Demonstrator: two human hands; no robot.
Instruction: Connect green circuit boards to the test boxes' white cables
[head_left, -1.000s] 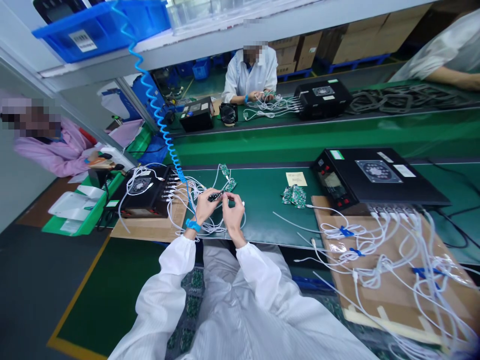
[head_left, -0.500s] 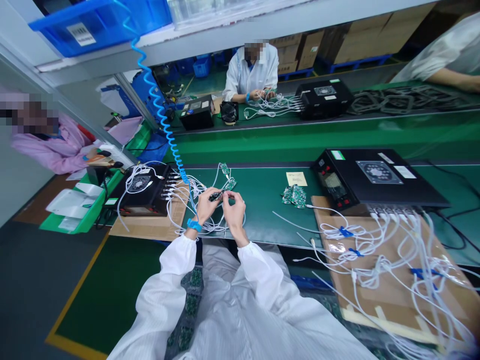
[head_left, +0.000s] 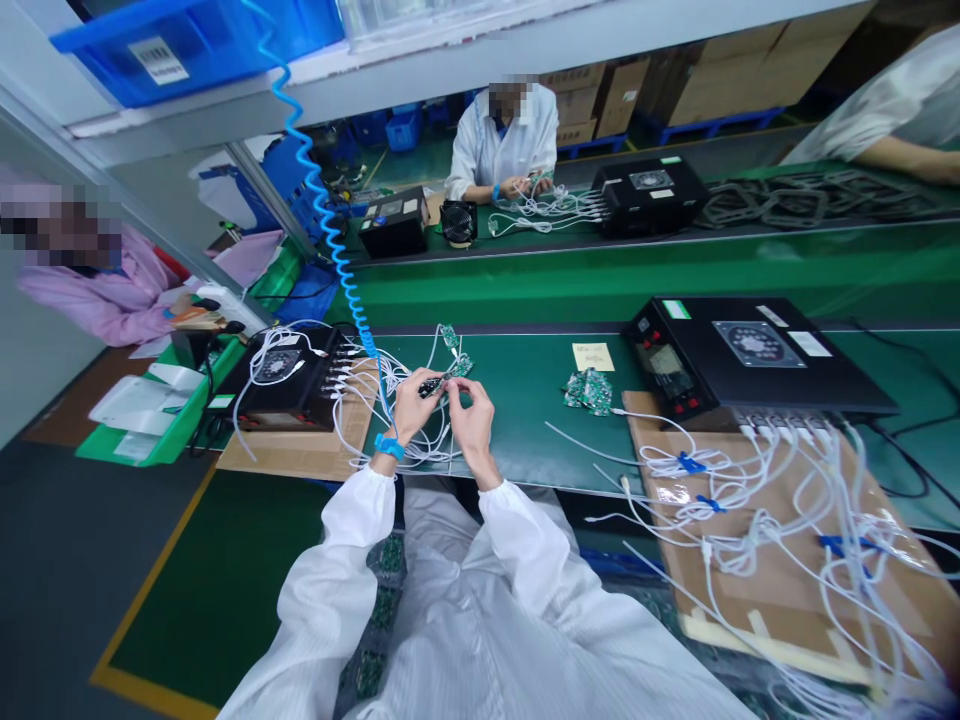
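My left hand (head_left: 411, 405), with a blue wrist strap (head_left: 389, 446), is closed around a small dark circuit board (head_left: 430, 386). Thumb and forefinger of my right hand (head_left: 472, 420) are pinched at the right end of that board; what they hold there is too small to make out. Just beyond my fingers lie small green boards (head_left: 461, 366) with white cables (head_left: 435, 440) around them. A pile of green boards (head_left: 588, 392) rests to the right, below a yellow note (head_left: 592, 357).
A black box with cables (head_left: 281, 380) stands at left on cardboard, beside a green tray (head_left: 142, 425). At right are a larger black box (head_left: 765, 355) and bundled cables on cardboard (head_left: 697, 600). A blue coiled cord (head_left: 330, 235) hangs down. Several people sit around.
Both hands stay together at the board, with my right hand shifted very slightly to the right. The view has moved a little.
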